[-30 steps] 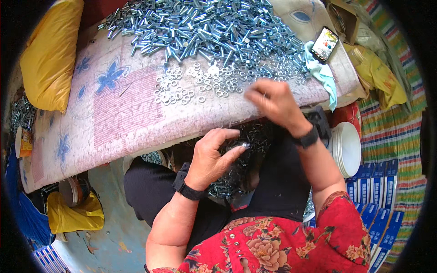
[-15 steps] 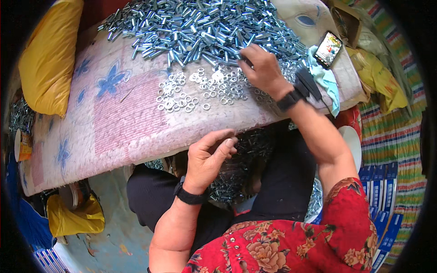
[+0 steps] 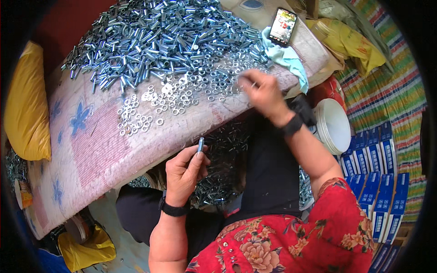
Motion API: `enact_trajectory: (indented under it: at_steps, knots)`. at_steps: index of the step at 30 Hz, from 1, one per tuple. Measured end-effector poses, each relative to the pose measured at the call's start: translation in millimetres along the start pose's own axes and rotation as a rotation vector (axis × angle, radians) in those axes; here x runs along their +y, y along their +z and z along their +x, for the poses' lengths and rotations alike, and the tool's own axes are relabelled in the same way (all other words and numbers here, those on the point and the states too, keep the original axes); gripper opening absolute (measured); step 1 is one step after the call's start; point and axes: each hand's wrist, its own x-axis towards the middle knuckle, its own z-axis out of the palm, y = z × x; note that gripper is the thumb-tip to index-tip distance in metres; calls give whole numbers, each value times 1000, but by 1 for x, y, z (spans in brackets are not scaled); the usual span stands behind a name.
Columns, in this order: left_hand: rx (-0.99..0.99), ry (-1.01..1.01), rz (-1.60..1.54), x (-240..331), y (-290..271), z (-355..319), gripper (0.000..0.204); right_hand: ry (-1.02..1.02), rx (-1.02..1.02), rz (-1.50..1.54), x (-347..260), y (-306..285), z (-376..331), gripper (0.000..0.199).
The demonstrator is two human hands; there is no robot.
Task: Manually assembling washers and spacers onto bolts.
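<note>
Left hand: the left hand (image 3: 184,175) pinches a short metal bolt (image 3: 200,144) upright between thumb and fingertips, just off the near edge of the surface (image 3: 98,150).
Right hand: the right hand (image 3: 263,93) is blurred over the scattered washers (image 3: 173,98); I cannot tell whether it holds one.
Doing it well: pick a single washer from the thin fringe and keep the bolt steady and upright, I judge.
Edges: the washers lie close to the sloping near edge.
Room: the bolt heap (image 3: 159,41) crowds the far side; a phone (image 3: 282,26) on a blue cloth (image 3: 289,61) lies to the right.
</note>
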Motion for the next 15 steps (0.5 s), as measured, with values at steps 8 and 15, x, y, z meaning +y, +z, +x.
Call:
enact_trajectory:
  at_steps: [8,15]
  knots:
    - [-22,-5,8,-7,3,5,21,-54,135,-577,109,-23,68,23]
    - [6,-20,8,-7,2,8,21,-104,82,-573,97,-22,74,19]
